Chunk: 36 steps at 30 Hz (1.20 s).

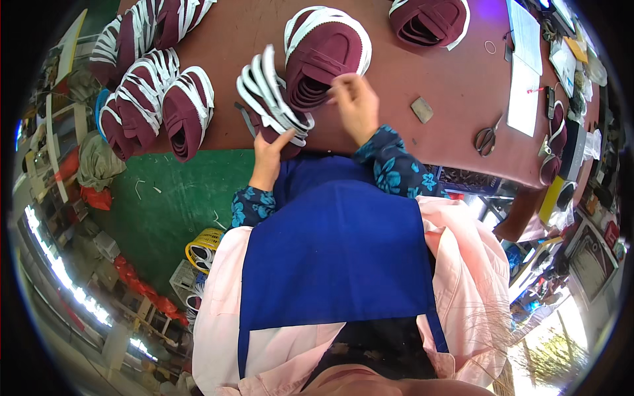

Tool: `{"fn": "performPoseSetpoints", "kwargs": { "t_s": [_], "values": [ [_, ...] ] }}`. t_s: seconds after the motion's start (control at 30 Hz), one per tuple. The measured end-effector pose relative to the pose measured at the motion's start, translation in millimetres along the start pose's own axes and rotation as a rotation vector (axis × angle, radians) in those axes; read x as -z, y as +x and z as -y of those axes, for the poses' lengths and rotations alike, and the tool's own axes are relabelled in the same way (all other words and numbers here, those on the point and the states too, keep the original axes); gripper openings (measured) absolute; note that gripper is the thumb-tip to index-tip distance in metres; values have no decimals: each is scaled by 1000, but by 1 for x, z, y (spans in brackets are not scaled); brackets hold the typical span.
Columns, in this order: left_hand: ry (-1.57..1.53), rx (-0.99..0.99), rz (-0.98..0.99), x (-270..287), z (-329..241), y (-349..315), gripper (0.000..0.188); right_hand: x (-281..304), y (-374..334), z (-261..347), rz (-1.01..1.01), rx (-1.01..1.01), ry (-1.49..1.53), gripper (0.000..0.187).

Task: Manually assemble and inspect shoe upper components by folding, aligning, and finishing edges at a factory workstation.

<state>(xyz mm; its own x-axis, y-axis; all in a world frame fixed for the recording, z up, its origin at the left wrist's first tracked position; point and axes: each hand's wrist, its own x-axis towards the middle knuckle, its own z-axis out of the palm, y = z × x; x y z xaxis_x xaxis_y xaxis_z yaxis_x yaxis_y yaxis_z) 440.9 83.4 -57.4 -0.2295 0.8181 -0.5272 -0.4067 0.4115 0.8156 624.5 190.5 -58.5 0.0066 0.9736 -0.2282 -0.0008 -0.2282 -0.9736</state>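
Blue apron (337, 257) fills the spot closest to the lens. Left hand (267, 162) is pinching a white-edged bundle of maroon shoe uppers (281, 109). Just right of that grip, the right hand (356, 109) curls at a fatter upper stack (327, 49), can't tell if it's clamped. Farther right: scissors (487, 140), then paper sheets (524, 99), any writing too tiny to read.

There was one left hand (267, 158) and one right hand (358, 109). Two stacks of shoe pieces (332, 45) were near these, one beyond to the right; those at left overlapped too much to count. One table (456, 86) bore one pair of scissors (485, 141), one small block (421, 109) and one thin ring (485, 43).
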Motion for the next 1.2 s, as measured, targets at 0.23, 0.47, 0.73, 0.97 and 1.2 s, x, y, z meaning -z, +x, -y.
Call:
{"fn": "performPoseSetpoints", "kwargs": {
  "t_s": [0.23,0.47,0.73,0.97,1.2],
  "values": [
    [-152,55,-42,19,-19,-2,48,52,51,-84,-75,-199,-76,19],
    [427,-259,86,-7,-12,-2,30,44,46,-77,-166,-224,22,17],
    [705,-256,139,-11,-14,15,38,-2,3,-10,59,-166,119,14],
    [250,4,103,8,-90,46,48,-15,25,10,79,-212,322,10],
    [987,-704,128,5,-188,169,52,37,43,-108,-420,-360,39,29]
  ]
}}
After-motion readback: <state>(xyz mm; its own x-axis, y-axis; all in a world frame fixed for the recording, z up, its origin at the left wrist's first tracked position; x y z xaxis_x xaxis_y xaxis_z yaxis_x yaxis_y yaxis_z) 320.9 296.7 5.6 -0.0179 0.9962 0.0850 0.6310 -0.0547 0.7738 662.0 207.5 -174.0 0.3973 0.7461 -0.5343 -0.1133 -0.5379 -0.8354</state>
